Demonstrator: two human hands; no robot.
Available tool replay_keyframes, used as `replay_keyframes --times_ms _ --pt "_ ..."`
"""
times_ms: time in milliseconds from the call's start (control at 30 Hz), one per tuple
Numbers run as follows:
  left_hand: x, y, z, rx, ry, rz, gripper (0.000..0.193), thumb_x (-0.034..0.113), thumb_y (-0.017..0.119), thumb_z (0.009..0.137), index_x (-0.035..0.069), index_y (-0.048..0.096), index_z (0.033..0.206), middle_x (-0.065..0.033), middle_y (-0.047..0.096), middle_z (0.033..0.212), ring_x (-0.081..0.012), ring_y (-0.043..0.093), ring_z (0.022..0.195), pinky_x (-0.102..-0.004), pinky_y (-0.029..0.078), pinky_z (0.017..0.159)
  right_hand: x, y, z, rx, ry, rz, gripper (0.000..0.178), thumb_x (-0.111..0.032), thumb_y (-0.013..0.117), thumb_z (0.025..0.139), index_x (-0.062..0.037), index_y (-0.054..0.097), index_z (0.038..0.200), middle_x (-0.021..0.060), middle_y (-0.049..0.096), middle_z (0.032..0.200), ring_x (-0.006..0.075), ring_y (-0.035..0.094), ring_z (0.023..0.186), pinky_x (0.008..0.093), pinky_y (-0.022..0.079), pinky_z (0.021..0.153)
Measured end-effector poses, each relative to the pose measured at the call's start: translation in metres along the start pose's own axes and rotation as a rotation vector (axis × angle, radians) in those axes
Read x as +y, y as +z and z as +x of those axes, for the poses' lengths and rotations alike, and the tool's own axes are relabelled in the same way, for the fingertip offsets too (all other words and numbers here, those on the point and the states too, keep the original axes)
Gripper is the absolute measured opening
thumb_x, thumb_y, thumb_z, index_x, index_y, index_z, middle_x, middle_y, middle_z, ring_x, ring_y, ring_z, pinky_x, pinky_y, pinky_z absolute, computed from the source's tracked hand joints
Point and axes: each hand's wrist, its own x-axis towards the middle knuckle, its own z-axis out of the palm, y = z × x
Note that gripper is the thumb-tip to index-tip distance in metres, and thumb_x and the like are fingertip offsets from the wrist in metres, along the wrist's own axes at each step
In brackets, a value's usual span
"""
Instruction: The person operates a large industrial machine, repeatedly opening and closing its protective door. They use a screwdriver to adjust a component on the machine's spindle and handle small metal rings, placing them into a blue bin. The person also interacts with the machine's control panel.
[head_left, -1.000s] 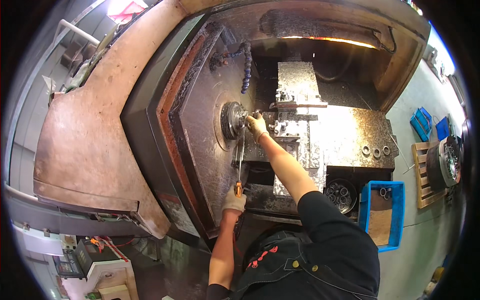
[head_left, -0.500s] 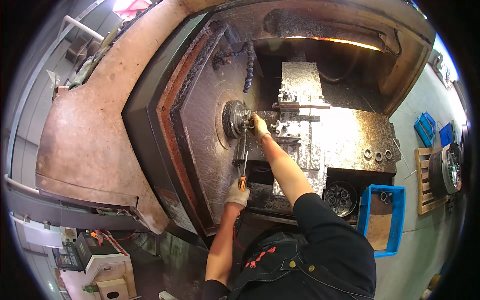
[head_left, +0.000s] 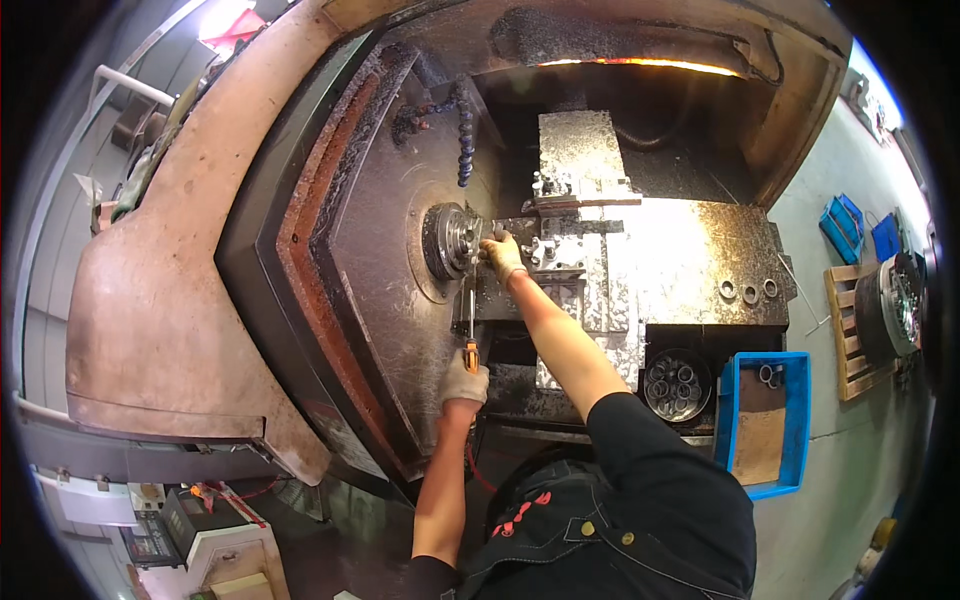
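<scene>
In my gloved left hand (head_left: pixel 465 382) is an air blow gun (head_left: pixel 471 350) with an orange and black body, its long thin nozzle pointing up toward the lathe chuck (head_left: pixel 450 242). My gloved right hand (head_left: pixel 503 255) is just right of the chuck face, fingers bent together toward it. Whatever those fingers grip is too small and covered to make out. Beside that hand, the tool post (head_left: pixel 555 252) sits on the metal slide.
Three metal rings (head_left: pixel 750 292) rest on the machine bed at right. Below are a round pan (head_left: pixel 652 400) of several rings and a blue bin (head_left: pixel 728 430) with a few rings. A blue segmented coolant hose (head_left: pixel 465 150) hangs above the chuck.
My right hand has drawn slightly away from the chuck face. The blow gun's nozzle now stands more upright below the chuck. The whole view has shifted a little.
</scene>
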Motion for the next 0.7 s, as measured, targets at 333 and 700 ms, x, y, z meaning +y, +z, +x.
replay_keyframes --times_ms 333,700 --pt "0.007 -0.008 -0.012 -0.068 -0.030 0.001 0.028 0.020 0.056 0.069 0.009 0.054 0.094 -0.0178 0.061 0.079 -0.0348 0.059 0.076 -0.0418 0.046 0.068 -0.009 0.006 -0.010 0.000 0.017 0.026 0.025 -0.016 0.059 0.079 -0.0079 0.049 0.101 0.0049 0.056 0.078 0.0135 0.055 0.061 0.0252 0.044 0.050" --pt "0.000 -0.005 0.000 -0.094 -0.036 -0.018 0.030 0.021 0.056 0.069 0.010 0.055 0.097 -0.0195 0.061 0.084 -0.0374 0.058 0.080 -0.0439 0.045 0.071 0.014 -0.001 -0.003 -0.241 0.069 0.092 0.025 -0.033 0.050 0.088 -0.0098 0.054 0.096 0.0038 0.058 0.083 0.0164 0.055 0.065 0.0299 0.046 0.058"
